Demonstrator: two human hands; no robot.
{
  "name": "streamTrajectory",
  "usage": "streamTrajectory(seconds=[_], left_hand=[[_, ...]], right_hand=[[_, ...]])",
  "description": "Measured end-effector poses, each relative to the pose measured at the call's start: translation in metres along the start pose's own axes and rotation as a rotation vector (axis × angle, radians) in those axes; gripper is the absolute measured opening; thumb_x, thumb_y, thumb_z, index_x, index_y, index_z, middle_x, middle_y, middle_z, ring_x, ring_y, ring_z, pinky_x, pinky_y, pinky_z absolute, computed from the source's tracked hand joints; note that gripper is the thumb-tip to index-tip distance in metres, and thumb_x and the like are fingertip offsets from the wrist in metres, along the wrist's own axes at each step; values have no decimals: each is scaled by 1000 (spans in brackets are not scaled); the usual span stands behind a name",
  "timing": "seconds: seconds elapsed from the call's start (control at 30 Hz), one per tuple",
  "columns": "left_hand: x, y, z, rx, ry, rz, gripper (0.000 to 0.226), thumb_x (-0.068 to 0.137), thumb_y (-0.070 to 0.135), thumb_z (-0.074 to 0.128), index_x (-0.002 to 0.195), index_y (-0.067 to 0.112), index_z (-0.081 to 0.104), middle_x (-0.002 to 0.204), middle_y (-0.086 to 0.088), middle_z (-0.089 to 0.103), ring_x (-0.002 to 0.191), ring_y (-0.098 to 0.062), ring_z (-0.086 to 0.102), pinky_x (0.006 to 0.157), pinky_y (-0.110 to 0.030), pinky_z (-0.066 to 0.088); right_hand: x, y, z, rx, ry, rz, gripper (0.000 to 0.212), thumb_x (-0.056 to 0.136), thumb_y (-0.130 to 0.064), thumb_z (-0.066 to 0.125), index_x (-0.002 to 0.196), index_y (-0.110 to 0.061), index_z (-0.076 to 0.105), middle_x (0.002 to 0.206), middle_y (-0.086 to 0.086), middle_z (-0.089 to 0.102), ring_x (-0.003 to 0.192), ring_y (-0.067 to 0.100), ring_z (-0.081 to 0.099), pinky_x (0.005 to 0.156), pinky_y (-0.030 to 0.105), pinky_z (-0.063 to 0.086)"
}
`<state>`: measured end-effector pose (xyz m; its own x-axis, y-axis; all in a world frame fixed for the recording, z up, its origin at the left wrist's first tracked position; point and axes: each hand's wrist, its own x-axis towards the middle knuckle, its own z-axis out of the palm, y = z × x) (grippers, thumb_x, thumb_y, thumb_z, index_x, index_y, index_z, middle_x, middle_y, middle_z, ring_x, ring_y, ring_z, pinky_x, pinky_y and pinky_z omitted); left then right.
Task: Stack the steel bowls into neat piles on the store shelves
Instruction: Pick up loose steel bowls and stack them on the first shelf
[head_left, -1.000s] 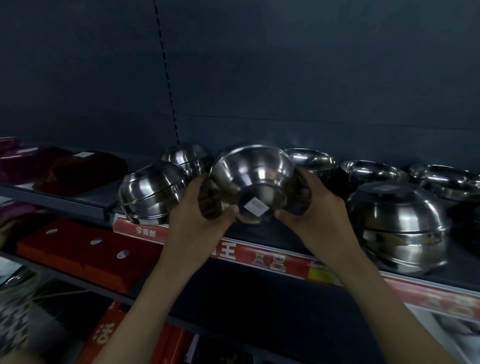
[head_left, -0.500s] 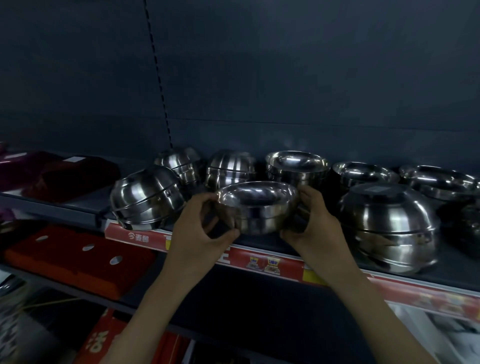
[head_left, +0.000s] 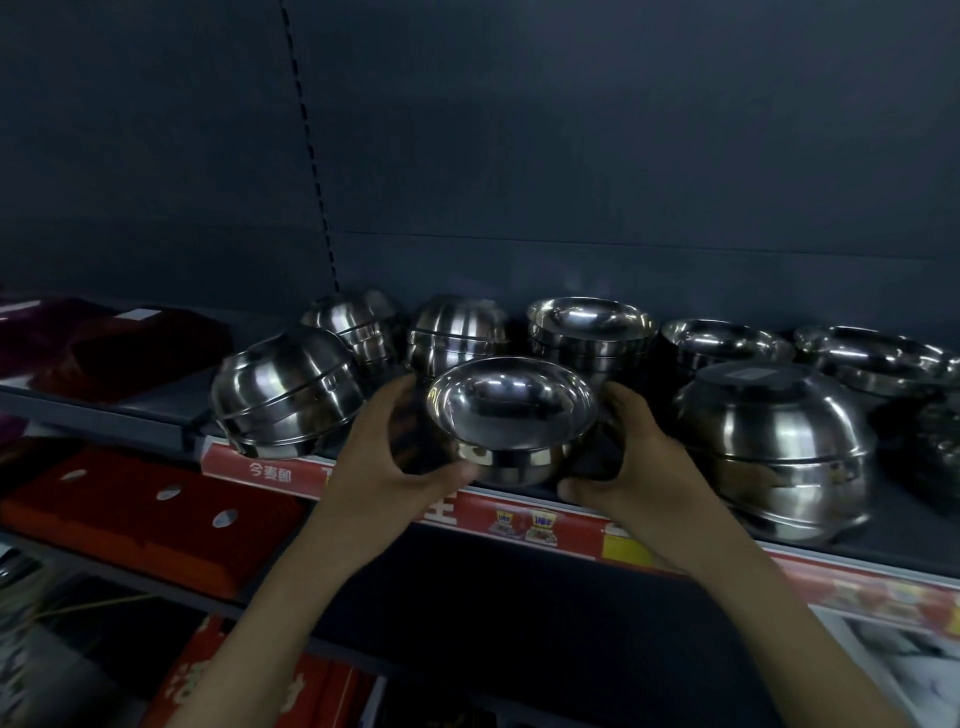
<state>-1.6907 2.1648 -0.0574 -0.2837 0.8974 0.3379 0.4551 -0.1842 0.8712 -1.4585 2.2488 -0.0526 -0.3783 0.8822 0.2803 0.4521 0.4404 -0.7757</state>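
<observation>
Head view: you hold one steel bowl (head_left: 511, 410) at the front edge of the shelf (head_left: 883, 540).
Your left hand (head_left: 384, 457) and right hand (head_left: 639, 467) grip its sides, fingers (head_left: 402, 389) curled round it (mouth up, tilted toward you), between a left upside-down pile (head_left: 285, 395) and a right upside-down pile (head_left: 769, 441).

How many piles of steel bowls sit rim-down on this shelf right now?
4: a tilted steel-bowl pile front left, a back-left pile, a back-centre pile, and a larger pile front right. The dark far right may hide more.
</observation>
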Motion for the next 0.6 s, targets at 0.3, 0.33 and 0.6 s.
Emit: streamTrajectory(seconds=[0.3,0.33,0.6], left_hand=[[26,14,-25,59,-246,-161,70,63,36,90,127,32,62,116,16,71,110,0,64,108,-38,44],[26,15,-23,60,-259,-153,61,68,26,87,124,30,64,113,15,72,107,0,65,108,-37,45],[33,22,-22,25,-274,-62,58,61,32,91,114,34,68,110,11,74,107,-6,67,102,-36,47]], right_hand=[[11,-7,-10,40,-184,74,70,65,-50,83,127,-41,50,114,-21,64,113,-3,56,87,15,41],[11,-8,-9,24,-175,74,70,66,-53,81,127,-39,51,115,-20,64,112,-2,56,86,14,40],[8,-24,-20,-71,-108,10,57,72,-48,81,120,-38,53,107,-22,63,100,-10,54,75,8,37]])
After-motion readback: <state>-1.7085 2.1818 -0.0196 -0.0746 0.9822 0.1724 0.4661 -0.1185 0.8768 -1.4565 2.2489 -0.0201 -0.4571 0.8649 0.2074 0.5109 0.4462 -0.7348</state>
